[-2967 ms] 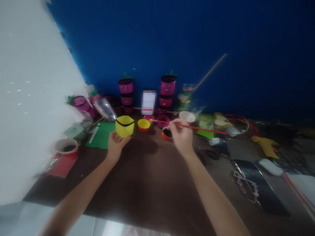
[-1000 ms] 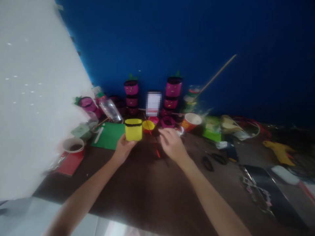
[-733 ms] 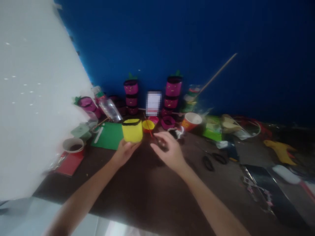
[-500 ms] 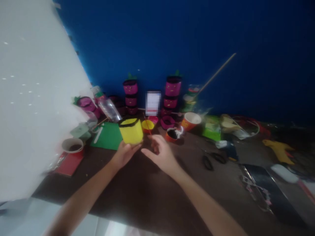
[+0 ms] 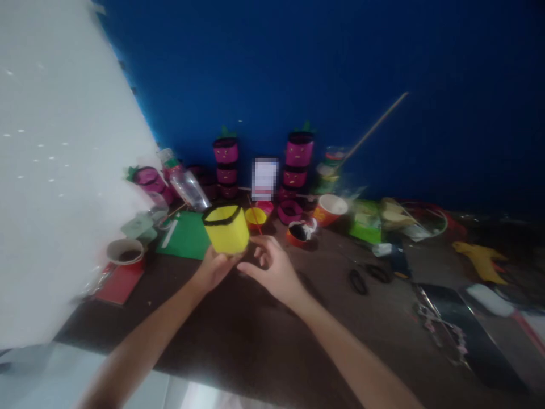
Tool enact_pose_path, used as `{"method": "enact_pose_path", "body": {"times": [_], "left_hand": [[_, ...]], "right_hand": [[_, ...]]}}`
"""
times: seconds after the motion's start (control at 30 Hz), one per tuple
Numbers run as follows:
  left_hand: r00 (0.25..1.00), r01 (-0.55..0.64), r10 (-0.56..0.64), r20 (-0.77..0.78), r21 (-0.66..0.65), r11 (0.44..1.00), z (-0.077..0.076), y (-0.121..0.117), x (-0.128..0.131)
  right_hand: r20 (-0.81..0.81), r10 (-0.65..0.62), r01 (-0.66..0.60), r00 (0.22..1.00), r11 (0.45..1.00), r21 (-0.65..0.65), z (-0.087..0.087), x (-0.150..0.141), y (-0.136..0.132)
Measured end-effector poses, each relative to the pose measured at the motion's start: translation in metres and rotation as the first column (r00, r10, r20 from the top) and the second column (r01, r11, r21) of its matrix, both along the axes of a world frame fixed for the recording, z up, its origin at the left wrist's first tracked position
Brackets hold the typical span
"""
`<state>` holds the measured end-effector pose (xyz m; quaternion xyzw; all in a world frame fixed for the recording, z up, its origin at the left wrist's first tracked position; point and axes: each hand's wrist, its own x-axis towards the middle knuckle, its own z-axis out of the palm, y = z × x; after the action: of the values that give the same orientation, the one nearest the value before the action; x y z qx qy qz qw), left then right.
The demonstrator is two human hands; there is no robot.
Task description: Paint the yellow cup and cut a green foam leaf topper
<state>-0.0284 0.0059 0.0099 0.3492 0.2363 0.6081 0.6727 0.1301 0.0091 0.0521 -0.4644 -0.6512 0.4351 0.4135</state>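
Note:
My left hand (image 5: 216,270) grips the base of a yellow cup-shaped piece (image 5: 227,234) with a black-painted rim, held slightly tilted above the table. Close to its right side is my right hand (image 5: 272,266), fingers apart and curved, with nothing seen in it. Whether its fingertips touch the yellow piece I cannot tell. Behind it, a red-handled paintbrush (image 5: 258,220) leans in a small yellow paint cup (image 5: 251,217). Just right stands a small orange cup (image 5: 297,239) with dark paint and a crumpled white bit at its edge. A pink cup (image 5: 264,208) and a magenta ring-shaped piece (image 5: 290,212) sit behind.
Stacked magenta figures (image 5: 300,152) stand against the blue wall beside a blurred screen (image 5: 264,179). At left are a plastic bottle (image 5: 189,187), green sheet (image 5: 185,241) and red-and-white cup (image 5: 124,253). At right lie scissors (image 5: 359,282), a paper cup (image 5: 330,210), a yellow glue gun (image 5: 481,261) and a phone (image 5: 462,326).
My right hand has put the paintbrush into the yellow paint cup and moved left to the yellow piece. My left hand has turned and tilted that piece so its opening shows.

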Motion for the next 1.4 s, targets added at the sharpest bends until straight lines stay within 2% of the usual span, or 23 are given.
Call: {"method": "enact_pose_path", "body": {"times": [0.2, 0.43, 0.6, 0.83, 1.23, 1.4], "left_hand": [[0.999, 0.009, -0.009, -0.030, -0.010, 1.000, 0.000, 0.000, -0.002], [0.997, 0.049, -0.049, -0.065, -0.001, 0.999, 0.004, -0.003, 0.003], [0.988, 0.074, -0.072, -0.136, 0.004, 0.997, 0.005, -0.004, 0.005], [0.986, 0.107, -0.099, -0.136, 0.047, 0.993, 0.000, -0.004, 0.003], [0.987, 0.081, -0.076, -0.144, 0.028, 0.996, -0.007, -0.004, 0.004], [0.985, 0.088, -0.080, -0.152, 0.050, 0.995, -0.004, -0.004, 0.004]], "right_hand": [[-0.004, -0.016, 0.015, 1.000, 0.999, -0.042, 0.001, 0.005, -0.007], [-0.189, -0.012, 0.002, 0.982, 0.999, -0.052, -0.010, -0.003, -0.010], [-0.261, -0.013, 0.000, 0.965, 0.999, -0.052, -0.009, -0.007, -0.009], [-0.273, -0.003, -0.016, 0.962, 0.997, -0.070, -0.005, -0.008, -0.009], [-0.318, -0.007, -0.020, 0.948, 0.996, -0.082, -0.002, -0.007, -0.010], [-0.331, -0.010, -0.022, 0.944, 0.995, -0.093, -0.002, -0.008, -0.010]]}}
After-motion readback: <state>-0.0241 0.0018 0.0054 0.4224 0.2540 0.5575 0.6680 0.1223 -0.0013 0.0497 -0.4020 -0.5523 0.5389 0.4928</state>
